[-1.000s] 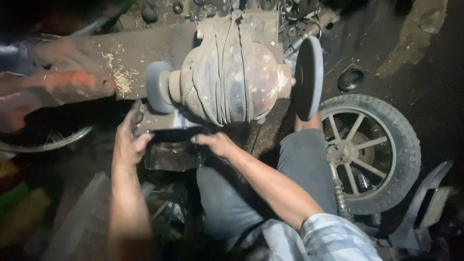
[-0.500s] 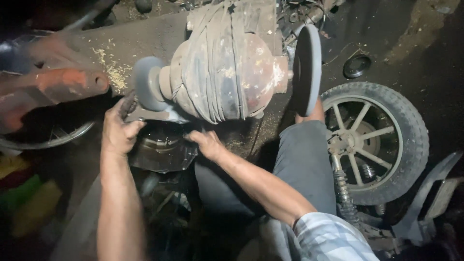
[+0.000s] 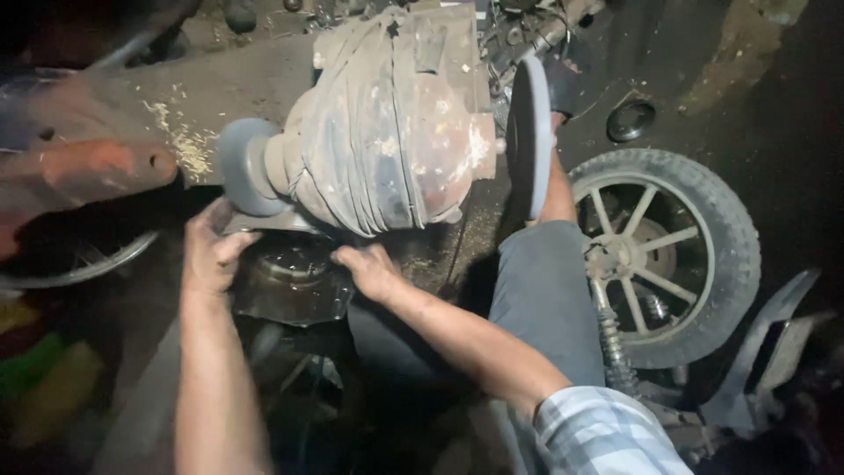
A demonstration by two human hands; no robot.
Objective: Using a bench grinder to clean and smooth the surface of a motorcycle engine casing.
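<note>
A dark, greasy metal plate (image 3: 294,281), dull and roughly square, sits just under the wrapped grinder (image 3: 387,123). The left hand (image 3: 211,251) grips its left edge with curled fingers; the right hand (image 3: 369,268) clasps its right edge.

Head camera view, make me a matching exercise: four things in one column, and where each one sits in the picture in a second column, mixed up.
Things:
1. left hand
2. right hand
3. spoked wheel
4. grinder

Places:
A. lying on the ground at the right
B. top centre, wrapped in dirty cloth
C. on the left edge of the dark metal part
D. on the right edge of the dark metal part

Pairs: 1-C, 2-D, 3-A, 4-B
</note>
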